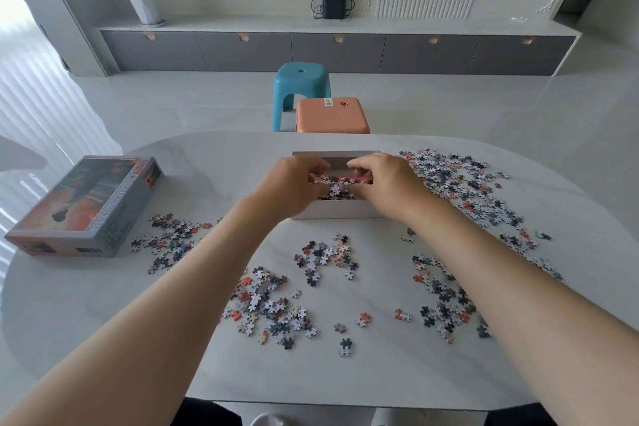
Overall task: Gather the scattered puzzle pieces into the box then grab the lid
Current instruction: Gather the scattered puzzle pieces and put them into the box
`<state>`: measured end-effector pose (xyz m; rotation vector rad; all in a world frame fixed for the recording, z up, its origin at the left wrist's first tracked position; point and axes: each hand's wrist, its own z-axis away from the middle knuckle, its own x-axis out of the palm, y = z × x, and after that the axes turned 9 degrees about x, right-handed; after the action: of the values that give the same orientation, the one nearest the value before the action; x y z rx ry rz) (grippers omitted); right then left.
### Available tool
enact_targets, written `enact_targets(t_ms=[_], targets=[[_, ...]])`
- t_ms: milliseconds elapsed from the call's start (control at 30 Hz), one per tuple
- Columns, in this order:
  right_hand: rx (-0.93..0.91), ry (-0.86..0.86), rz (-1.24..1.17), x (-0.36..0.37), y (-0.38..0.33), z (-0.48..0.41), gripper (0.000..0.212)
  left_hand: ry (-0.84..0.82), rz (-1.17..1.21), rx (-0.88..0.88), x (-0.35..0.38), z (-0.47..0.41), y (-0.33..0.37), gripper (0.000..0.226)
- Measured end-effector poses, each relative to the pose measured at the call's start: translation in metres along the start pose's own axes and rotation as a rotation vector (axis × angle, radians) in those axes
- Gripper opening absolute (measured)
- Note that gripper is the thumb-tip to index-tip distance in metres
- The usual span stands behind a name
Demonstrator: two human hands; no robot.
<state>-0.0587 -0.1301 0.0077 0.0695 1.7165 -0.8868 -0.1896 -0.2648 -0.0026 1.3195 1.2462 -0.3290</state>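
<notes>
Pale glossy floor is bouncing soft daylight coming in through sheer curtains on the left. A long low cabinet with grey drawer fronts is running along the far marble-look wall, a potted plant sitting on it. Teal stool and peach stool are waiting behind the white oval table.
</notes>
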Motion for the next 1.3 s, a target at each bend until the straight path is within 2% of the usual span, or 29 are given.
enact_targets(t_ms=[100,167,267,367,433,533,600,667,833,900,1000,1100,1200,1300], targets=[[-0.054,-0.039,-0.011,-0.002,-0.001,0.003,0.035,-0.015,-0.082,0.139,-0.001,0.009,-0.001,0.033],[-0.117,-0.014,-0.053,-0.001,-0.005,0.008,0.024,0.043,-0.084,0.234,0.0,0.018,-0.002,0.03],[-0.219,-0.015,-0.054,0.001,-0.012,0.02,0.021,0.118,-0.126,0.298,-0.003,0.038,-0.002,0.026],[-0.187,-0.225,0.013,0.001,-0.022,0.035,0.021,0.052,-0.155,0.291,-0.009,0.063,-0.007,0.024],[-0.123,-0.367,0.162,0.005,-0.025,0.046,0.032,-0.086,-0.168,0.245,-0.012,0.08,-0.011,0.033],[-0.021,-0.451,0.398,0.015,-0.024,0.058,0.076,-0.36,-0.32,0.122,-0.013,0.101,-0.012,0.077],[0.01,-0.466,0.411,0.021,-0.025,0.064,0.087,-0.452,-0.415,0.097,-0.012,0.109,-0.009,0.097],[0.022,-0.467,0.348,0.026,-0.027,0.067,0.077,-0.436,-0.371,0.103,-0.007,0.11,-0.005,0.093],[0.003,-0.393,0.224,0.034,-0.033,0.073,0.034,-0.328,-0.127,0.06,0.009,0.102,0.005,0.048],[0.0,-0.393,0.187,0.034,-0.032,0.074,0.034,-0.303,-0.118,0.065,0.011,0.101,0.006,0.04],[0.064,-0.406,0.12,0.027,-0.03,0.075,0.051,-0.267,-0.118,0.089,0.003,0.104,0.003,0.044],[0.142,-0.394,0.191,0.022,-0.027,0.075,0.063,-0.201,-0.216,0.067,-0.014,0.112,-0.006,0.055],[0.159,-0.442,0.186,0.03,-0.033,0.078,0.057,-0.251,-0.502,-0.098,-0.034,0.123,-0.023,0.074],[0.125,-0.41,0.172,0.047,-0.046,0.077,0.047,-0.381,-0.534,-0.325,-0.044,0.137,-0.043,0.087]])
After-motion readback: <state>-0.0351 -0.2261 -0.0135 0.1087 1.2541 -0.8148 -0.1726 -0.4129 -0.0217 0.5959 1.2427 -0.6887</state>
